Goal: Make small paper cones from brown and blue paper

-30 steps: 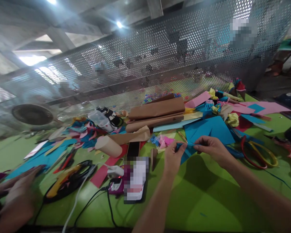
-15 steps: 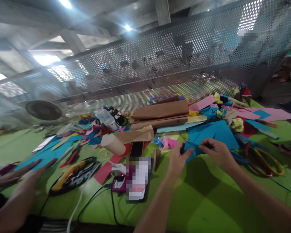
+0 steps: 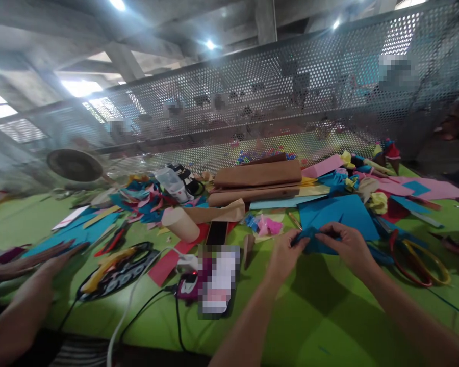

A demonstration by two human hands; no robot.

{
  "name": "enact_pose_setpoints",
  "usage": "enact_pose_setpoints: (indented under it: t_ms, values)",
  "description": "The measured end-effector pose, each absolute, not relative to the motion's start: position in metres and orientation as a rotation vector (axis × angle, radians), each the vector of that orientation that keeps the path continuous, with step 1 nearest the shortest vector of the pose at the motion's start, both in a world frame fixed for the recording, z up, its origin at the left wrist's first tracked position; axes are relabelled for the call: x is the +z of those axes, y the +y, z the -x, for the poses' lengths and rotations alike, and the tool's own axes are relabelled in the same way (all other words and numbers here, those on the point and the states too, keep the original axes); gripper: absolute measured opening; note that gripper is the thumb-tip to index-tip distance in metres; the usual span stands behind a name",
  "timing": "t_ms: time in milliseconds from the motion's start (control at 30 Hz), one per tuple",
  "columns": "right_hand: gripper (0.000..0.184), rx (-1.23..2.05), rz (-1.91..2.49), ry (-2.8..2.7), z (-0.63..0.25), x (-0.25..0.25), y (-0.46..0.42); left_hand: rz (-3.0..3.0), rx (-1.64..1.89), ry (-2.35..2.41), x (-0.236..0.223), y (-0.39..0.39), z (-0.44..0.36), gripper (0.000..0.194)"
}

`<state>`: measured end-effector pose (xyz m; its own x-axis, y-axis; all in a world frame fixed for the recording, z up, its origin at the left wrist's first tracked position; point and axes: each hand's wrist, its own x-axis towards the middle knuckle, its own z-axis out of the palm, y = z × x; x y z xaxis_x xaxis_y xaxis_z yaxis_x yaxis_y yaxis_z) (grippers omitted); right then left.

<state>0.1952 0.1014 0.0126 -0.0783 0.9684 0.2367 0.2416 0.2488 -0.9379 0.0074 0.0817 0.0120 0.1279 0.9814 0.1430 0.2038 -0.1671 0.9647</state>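
Observation:
Between my two hands is a small piece of blue paper, bunched or folded and held just above the green table. My left hand is closed on its left side, thumb pressed over it. The fingers of my right hand pinch its right side. A larger blue paper sheet lies flat behind them. Left of my left hand stands a small brown paper cone, near some pink and blue plastic-wrapped bits.
Scissors with red and yellow handles lie right of my hands. At left are a phone, a power strip with cables, a yellow glue gun and a co-worker's hands. Brown paper rolls lie behind, before a perforated metal screen.
The blue paper has turned in my fingers and shows less of its surface. The camera view has shifted a little to the left. Both hands keep their hold.

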Motion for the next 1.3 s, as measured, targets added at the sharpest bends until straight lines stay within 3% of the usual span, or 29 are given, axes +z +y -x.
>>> enact_pose_setpoints:
  t_ms: [267,600,900,1167,1300]
  values:
    - [0.038,1.019,1.129,-1.553,-0.193,0.017,0.100,-1.621,1.058,1.197,0.011,0.081,-0.004,0.008]
    - [0.043,1.207,1.114,-1.362,-0.197,0.016,0.103,-1.375,1.134,1.128,0.019,0.082,-0.002,0.029]
    - [0.041,1.134,1.135,-1.348,-0.202,0.011,0.108,-1.498,1.103,1.131,0.016,0.084,0.003,0.040]
    - [0.038,1.157,1.129,-1.351,-0.203,0.013,0.107,-1.642,1.123,1.202,0.017,0.082,0.004,0.038]
    - [0.036,1.084,1.139,-1.417,-0.205,0.013,0.107,-1.753,1.172,1.250,0.021,0.080,0.002,0.024]
